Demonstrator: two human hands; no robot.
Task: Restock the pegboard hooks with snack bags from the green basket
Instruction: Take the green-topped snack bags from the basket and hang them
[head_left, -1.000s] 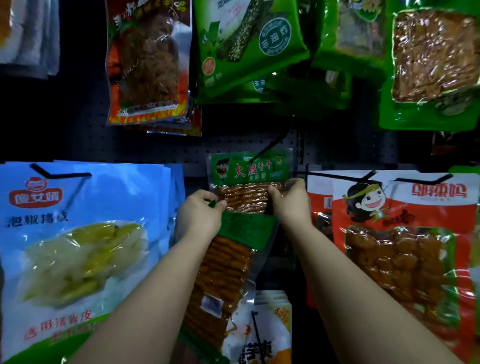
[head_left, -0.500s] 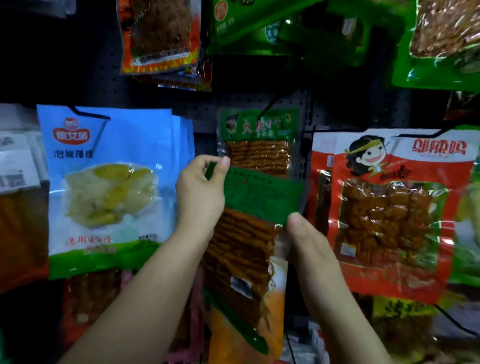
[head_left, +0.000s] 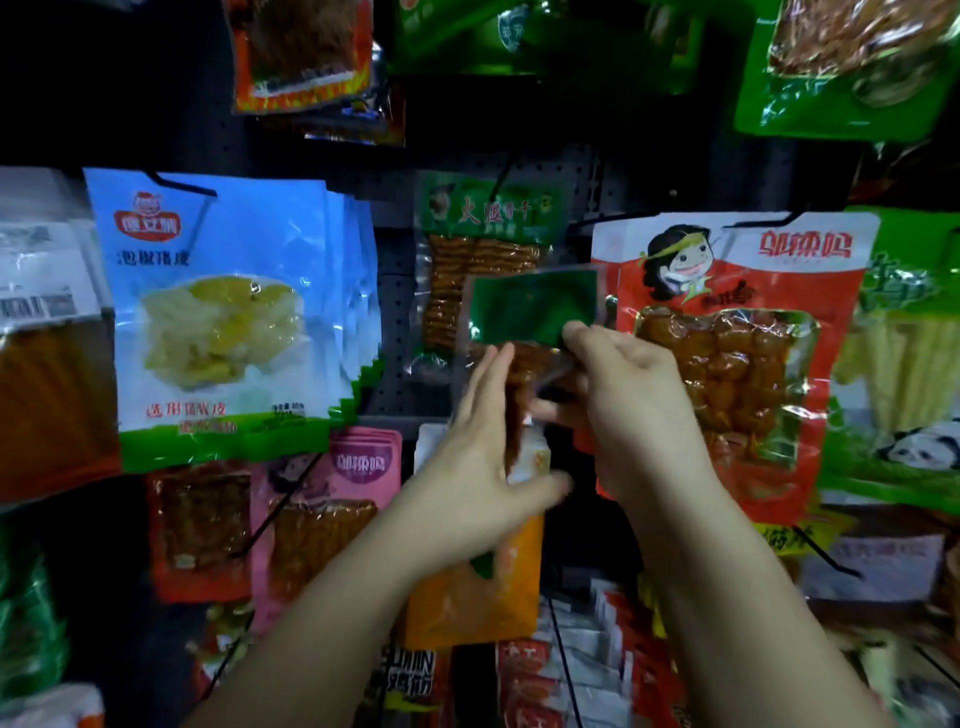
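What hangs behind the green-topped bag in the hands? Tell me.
Behind the held bag hangs a matching bag of brown strips on its hook, in front of the black pegboard. Its lower right part is covered. The right hand grips the held bag; the left hand lies open against it.

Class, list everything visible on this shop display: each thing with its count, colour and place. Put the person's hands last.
Held snack bag: one, green-topped, centre, in front of the hooks.
Hung matching bag: one visible, green-topped, on the centre hook.
Blue bags: a stack, blue and green, left.
Red cartoon bags: red, right.
Pink bags: pink, lower centre-left.
Pegboard: dark, behind everything.
Left hand: one, fingers straight against the held bag.
Right hand: one, pinching the held bag.
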